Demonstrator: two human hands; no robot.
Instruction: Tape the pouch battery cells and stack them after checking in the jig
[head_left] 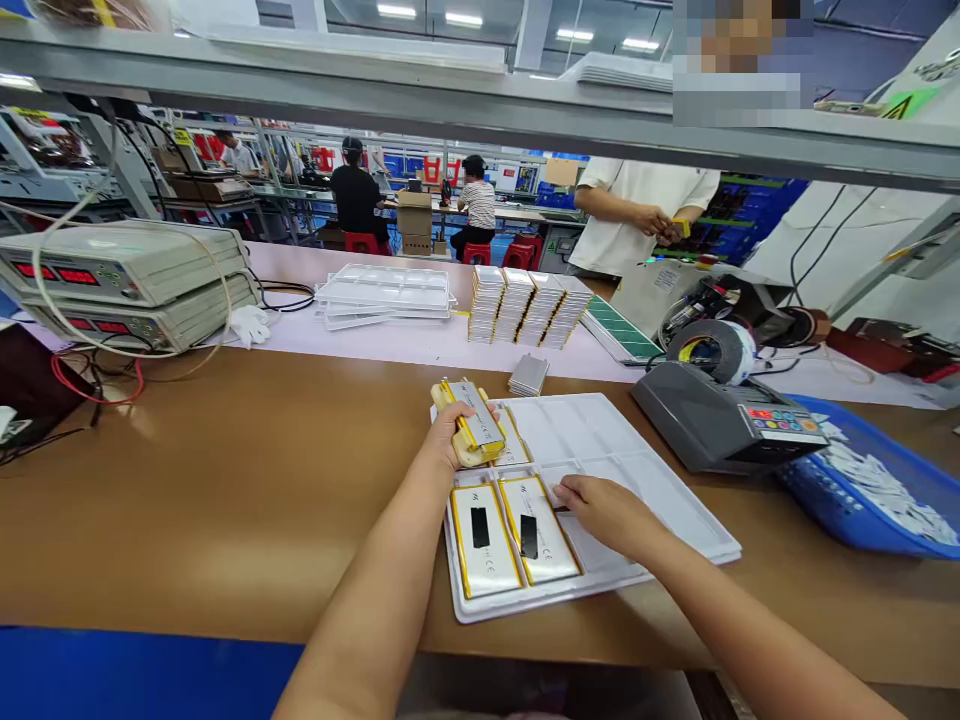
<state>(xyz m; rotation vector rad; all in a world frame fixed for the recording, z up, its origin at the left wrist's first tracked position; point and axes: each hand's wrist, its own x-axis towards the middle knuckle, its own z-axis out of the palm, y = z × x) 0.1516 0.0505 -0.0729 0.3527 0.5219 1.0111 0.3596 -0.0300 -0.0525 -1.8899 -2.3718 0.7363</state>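
My left hand [448, 436] is wrapped round a silver pouch battery [480, 425] with yellow edges, held together with a cream-coloured block [471, 456] above the white tray [675, 545]. Two pouch batteries with black patches, one on the left [487, 560] and one on the right [544, 545], lie in the tray's near compartments. Another battery [514, 445] lies partly hidden behind my left hand. My right hand [600, 508] is over the tray, close to the right battery's upper corner. Its fingers are pinched together, and what they hold, if anything, is hidden.
Behind the tray stand battery stacks [517, 305], a small silver stack [529, 375] and clear trays [386, 295]. A tape dispenser [697, 420] and a blue basket [847, 510] of white strips are right. Metering boxes [127, 260] stand left. A co-worker [637, 215] stands across the bench.
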